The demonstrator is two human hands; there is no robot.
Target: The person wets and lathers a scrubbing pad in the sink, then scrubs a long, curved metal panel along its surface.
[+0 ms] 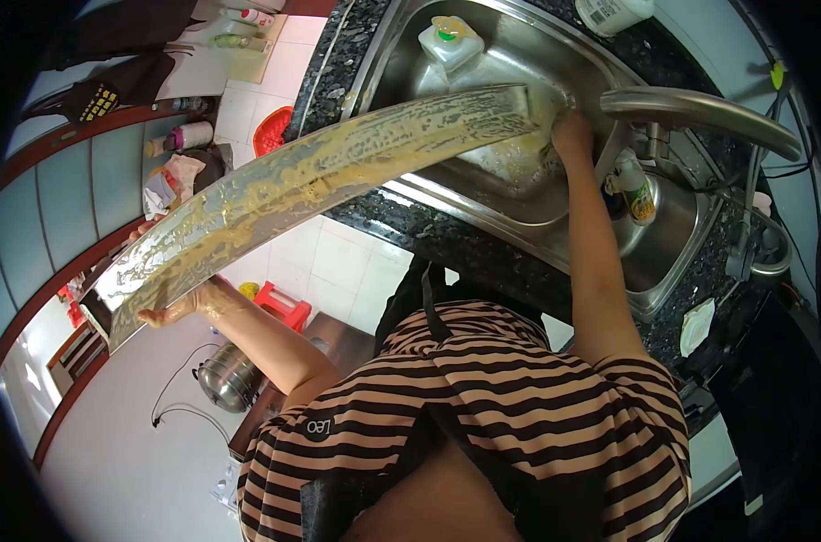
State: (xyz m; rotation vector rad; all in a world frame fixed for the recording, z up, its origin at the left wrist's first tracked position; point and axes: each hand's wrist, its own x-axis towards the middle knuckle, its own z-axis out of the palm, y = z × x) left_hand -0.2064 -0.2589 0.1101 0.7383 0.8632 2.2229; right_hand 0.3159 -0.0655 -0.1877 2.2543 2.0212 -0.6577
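A long, shiny metal panel [311, 172] smeared with yellowish, foamy grime slants from the left side over to the sink. My left hand [180, 303] grips its far left end from below, with the thumb on the near edge and fingertips showing at the far edge. In the large sink basin [519, 203], my right hand [573, 135] is down near the panel's right end. Its fingers are curled and mostly hidden; a small dark patch shows beside them, too unclear to name. A white bottle with a green cap [451, 43] stands in the basin's far corner.
A curved metal faucet [699, 113] reaches over the sink from the right. A labelled bottle [636, 190] sits in the smaller basin. Dark speckled countertop [464, 244] borders the sink. On the floor at left are a red stool [284, 307] and a red basket [273, 131].
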